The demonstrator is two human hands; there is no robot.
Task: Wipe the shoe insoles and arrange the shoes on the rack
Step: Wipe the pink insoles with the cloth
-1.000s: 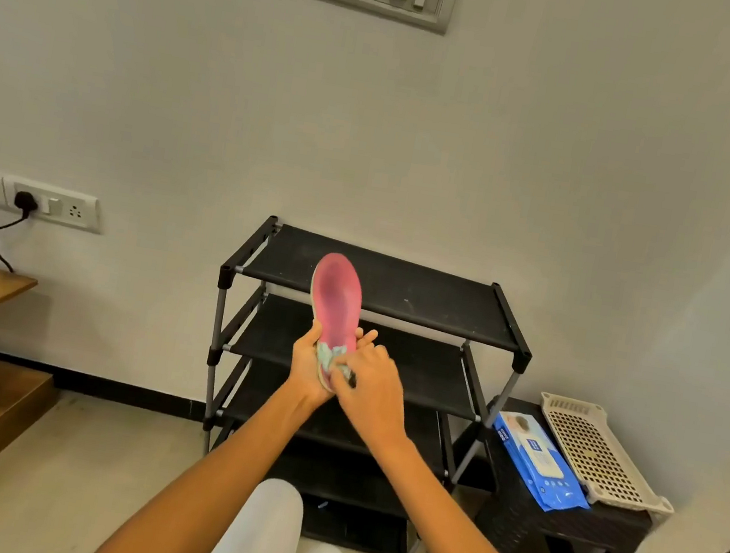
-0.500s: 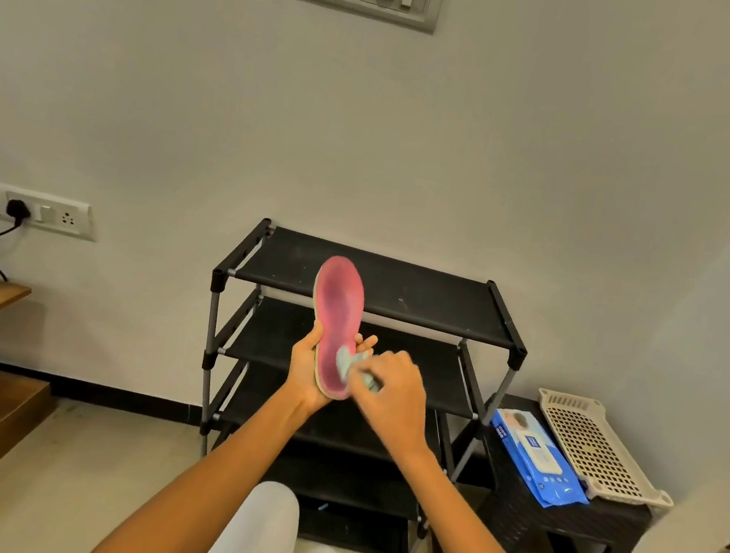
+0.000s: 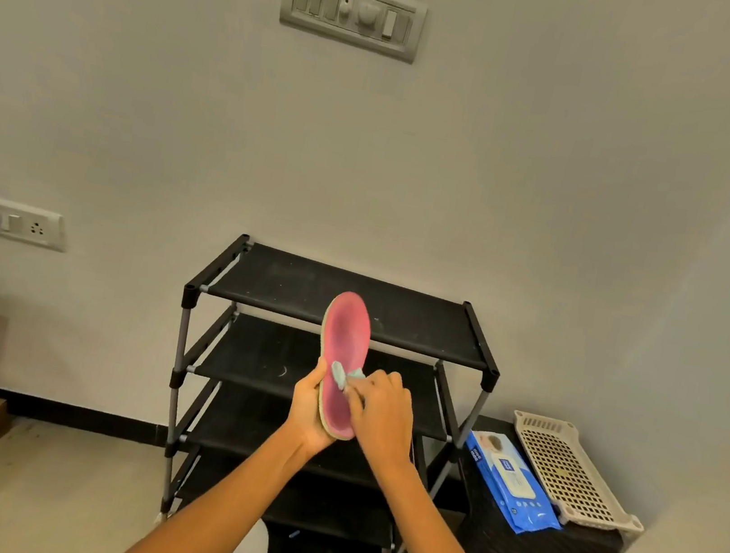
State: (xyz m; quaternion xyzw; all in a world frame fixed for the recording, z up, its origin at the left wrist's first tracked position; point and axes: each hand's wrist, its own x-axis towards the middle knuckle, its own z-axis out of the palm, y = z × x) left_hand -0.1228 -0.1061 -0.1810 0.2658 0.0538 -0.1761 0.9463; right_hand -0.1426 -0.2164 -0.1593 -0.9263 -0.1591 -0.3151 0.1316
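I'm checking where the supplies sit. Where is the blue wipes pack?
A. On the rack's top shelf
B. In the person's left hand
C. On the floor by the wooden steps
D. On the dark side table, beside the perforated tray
D: the blue wipes pack lies on the dark side table, next to the perforated tray.
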